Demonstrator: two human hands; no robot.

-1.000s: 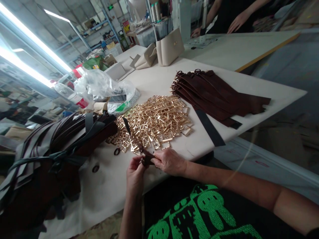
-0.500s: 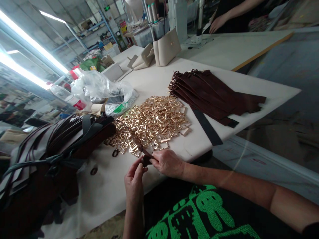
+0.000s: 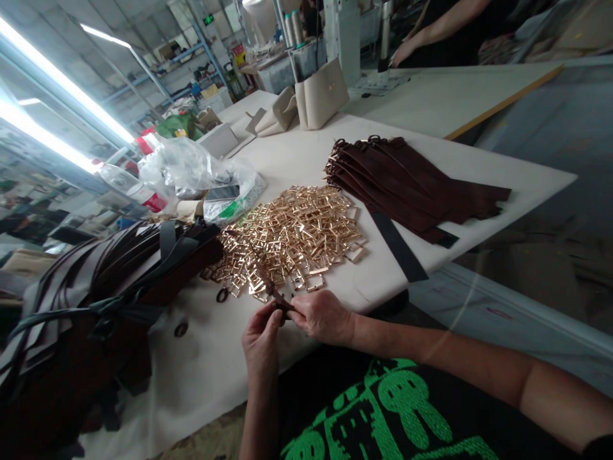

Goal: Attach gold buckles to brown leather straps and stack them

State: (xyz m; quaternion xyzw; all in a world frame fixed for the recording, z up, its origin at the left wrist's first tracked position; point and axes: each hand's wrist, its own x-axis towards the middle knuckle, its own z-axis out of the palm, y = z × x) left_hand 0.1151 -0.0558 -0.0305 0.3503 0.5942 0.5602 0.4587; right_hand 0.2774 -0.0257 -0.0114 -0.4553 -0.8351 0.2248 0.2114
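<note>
Observed narrow dark-brown leather strap (image 3: 266,285) pinched at its near end between fingertips of left hand (image 3: 261,338) and right hand (image 3: 323,317), just in front of heap of gold rectangular metal buckles (image 3: 292,236), strap's far part slanting over heap's near edge

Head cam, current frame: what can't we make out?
1. Head view: strap end pinched between left hand and right hand; fingers hide any buckle on it.
2. Co-worker's hand: body cut off by top edge.
3. Strap bundle: runs past left edge.
</note>
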